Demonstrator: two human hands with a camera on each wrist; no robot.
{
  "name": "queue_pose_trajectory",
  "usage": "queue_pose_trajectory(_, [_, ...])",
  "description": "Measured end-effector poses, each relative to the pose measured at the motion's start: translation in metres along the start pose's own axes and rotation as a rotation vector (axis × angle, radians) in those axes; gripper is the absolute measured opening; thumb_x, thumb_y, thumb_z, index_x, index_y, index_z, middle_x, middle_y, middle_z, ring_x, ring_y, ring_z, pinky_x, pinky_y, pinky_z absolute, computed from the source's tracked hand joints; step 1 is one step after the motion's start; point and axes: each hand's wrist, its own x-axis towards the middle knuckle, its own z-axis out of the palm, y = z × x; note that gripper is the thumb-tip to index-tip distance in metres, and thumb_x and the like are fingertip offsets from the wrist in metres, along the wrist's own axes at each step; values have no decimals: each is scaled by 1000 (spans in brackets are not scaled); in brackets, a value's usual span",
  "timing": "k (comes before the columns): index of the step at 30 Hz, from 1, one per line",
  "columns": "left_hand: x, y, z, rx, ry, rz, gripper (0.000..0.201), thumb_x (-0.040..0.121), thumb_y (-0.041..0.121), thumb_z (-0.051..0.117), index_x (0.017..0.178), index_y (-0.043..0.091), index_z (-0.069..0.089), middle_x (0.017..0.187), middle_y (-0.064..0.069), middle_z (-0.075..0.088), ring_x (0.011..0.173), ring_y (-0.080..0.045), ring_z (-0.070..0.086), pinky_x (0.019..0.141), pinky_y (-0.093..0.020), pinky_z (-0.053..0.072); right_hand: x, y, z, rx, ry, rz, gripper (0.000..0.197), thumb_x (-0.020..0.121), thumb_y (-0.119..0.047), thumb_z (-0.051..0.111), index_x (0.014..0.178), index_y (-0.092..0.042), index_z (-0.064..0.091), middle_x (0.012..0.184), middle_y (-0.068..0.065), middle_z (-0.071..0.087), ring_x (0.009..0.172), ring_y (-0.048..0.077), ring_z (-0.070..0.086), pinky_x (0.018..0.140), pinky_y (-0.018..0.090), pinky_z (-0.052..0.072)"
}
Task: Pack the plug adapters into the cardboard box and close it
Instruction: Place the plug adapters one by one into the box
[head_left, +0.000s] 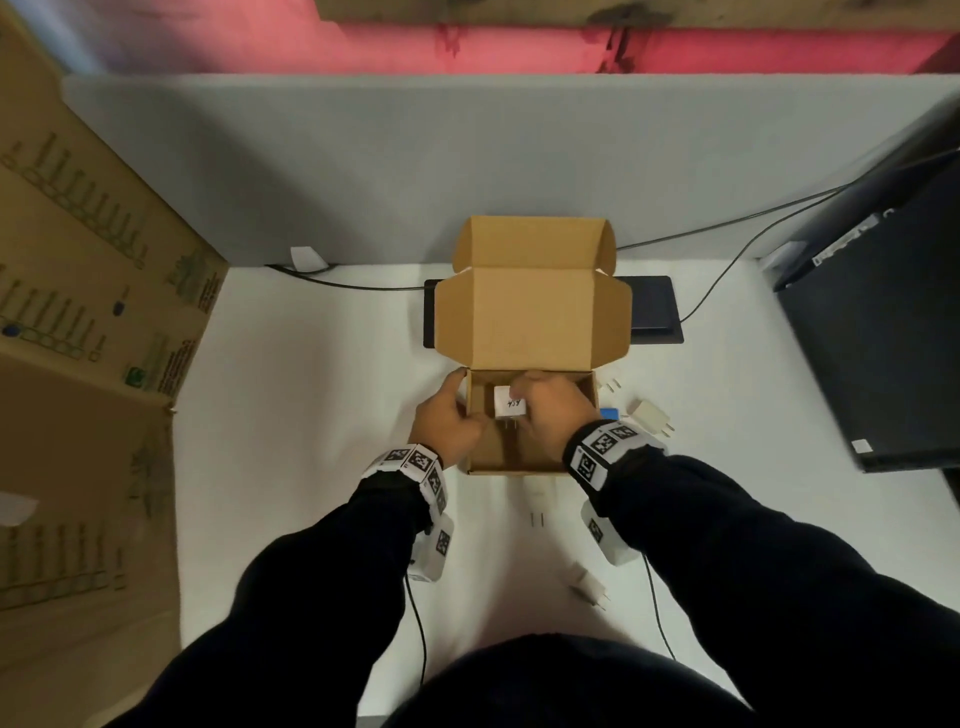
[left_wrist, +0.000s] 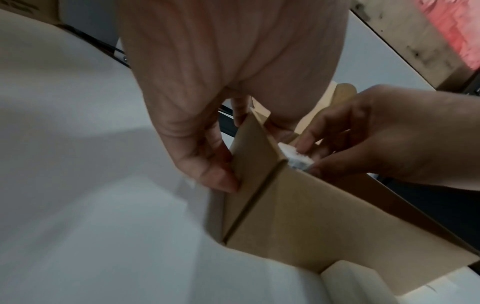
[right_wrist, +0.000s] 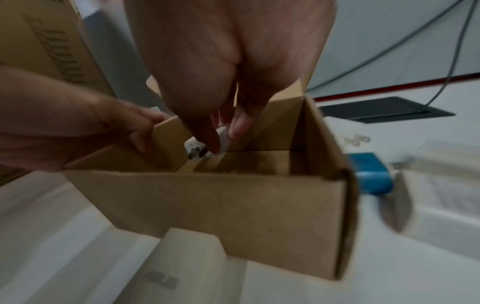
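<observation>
The cardboard box (head_left: 584, 387) stands open on the white table, its lid (head_left: 530, 312) folded back. My right hand (head_left: 540, 410) pinches a white plug adapter (head_left: 509, 402) over the box's left half, prongs toward me. In the right wrist view the adapter (right_wrist: 197, 148) sits between thumb and fingers inside the box (right_wrist: 233, 205). My left hand (head_left: 449, 421) grips the box's left wall, thumb outside and fingers over the rim (left_wrist: 249, 148). Other white adapters lie in front of the box (head_left: 537, 499), near my right forearm (head_left: 587, 587) and right of the box (head_left: 652, 415).
A blue adapter (head_left: 609, 414) lies against the box's right wall, loose prongs (head_left: 610, 385) beyond it. A dark flat device (head_left: 652, 309) with cables sits behind the box. A large cardboard carton (head_left: 88, 312) stands at the left, a black case (head_left: 883, 322) at the right.
</observation>
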Motion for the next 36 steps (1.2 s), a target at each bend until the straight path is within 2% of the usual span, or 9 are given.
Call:
queue_pose_trajectory(7, [7, 2, 9, 34, 66, -5, 58, 80, 44, 66, 134, 43, 46, 73, -3, 70, 74, -28, 71, 76, -46, 63, 11, -12, 30, 121, -28, 40, 30, 91, -7, 55, 118, -12, 66, 125, 16, 54, 106, 35, 56, 86, 36, 48])
queue_pose_trajectory(14, [8, 12, 14, 87, 163, -56, 51, 86, 21, 61, 133, 34, 49, 82, -11, 71, 80, -33, 67, 80, -41, 58, -12, -2, 25, 197, 67, -50, 40, 86, -11, 62, 126, -14, 58, 130, 10, 49, 110, 30, 57, 97, 40, 49])
queue_pose_trajectory(20, [0, 3, 14, 8, 121, -128, 72, 76, 52, 58, 142, 31, 42, 77, 2, 72, 89, -33, 71, 83, -49, 62, -59, 9, 23, 109, 176, -108, 37, 88, -26, 59, 124, -21, 52, 113, 5, 49, 100, 25, 53, 82, 37, 52])
queue_pose_trajectory(24, [-20, 2, 10, -29, 91, -117, 79, 85, 43, 65, 154, 22, 33, 101, -2, 75, 106, -31, 68, 89, -51, 60, -94, 12, 31, 71, 265, -177, 22, 87, -29, 61, 105, -20, 51, 100, 5, 50, 87, 24, 50, 73, 39, 49])
queue_pose_trajectory(28, [-32, -1, 4, -54, 40, -139, 80, 77, 49, 65, 149, 21, 47, 121, -6, 74, 117, -28, 65, 94, -48, 60, -117, 12, 39, -116, 302, -234, 22, 85, -33, 65, 97, -15, 60, 96, 7, 53, 90, 28, 47, 77, 42, 41])
queue_pose_trajectory(30, [-41, 0, 1, -93, 18, -167, 50, 79, 44, 66, 126, 27, 64, 116, -5, 72, 102, -30, 70, 83, -50, 64, -125, 10, 40, -168, 260, -276, 24, 86, -37, 63, 94, -14, 62, 94, 7, 55, 90, 28, 48, 76, 41, 40])
queue_pose_trajectory(32, [-47, 0, 0, -113, 5, -167, 5, 91, 30, 65, 90, 33, 62, 99, -6, 65, 75, -24, 68, 71, -52, 65, -130, 8, 44, -226, 132, -330, 28, 85, -39, 62, 92, -12, 67, 90, 6, 59, 87, 27, 53, 73, 39, 42])
queue_pose_trajectory(34, [-50, -1, 3, -140, 8, -174, 7, 96, 27, 64, 93, 33, 64, 102, -8, 65, 73, -20, 68, 70, -53, 65, -136, 4, 47, -286, -19, -290, 33, 87, -43, 60, 97, -13, 68, 92, 6, 63, 82, 29, 62, 68, 36, 46])
queue_pose_trajectory(36, [-53, 0, 5, -164, 26, -185, 7, 98, 25, 63, 99, 29, 69, 114, -12, 69, 91, -29, 72, 67, -51, 65, -139, 3, 49, -304, -83, -142, 41, 92, -48, 50, 119, -18, 58, 112, 8, 62, 83, 33, 66, 65, 37, 48])
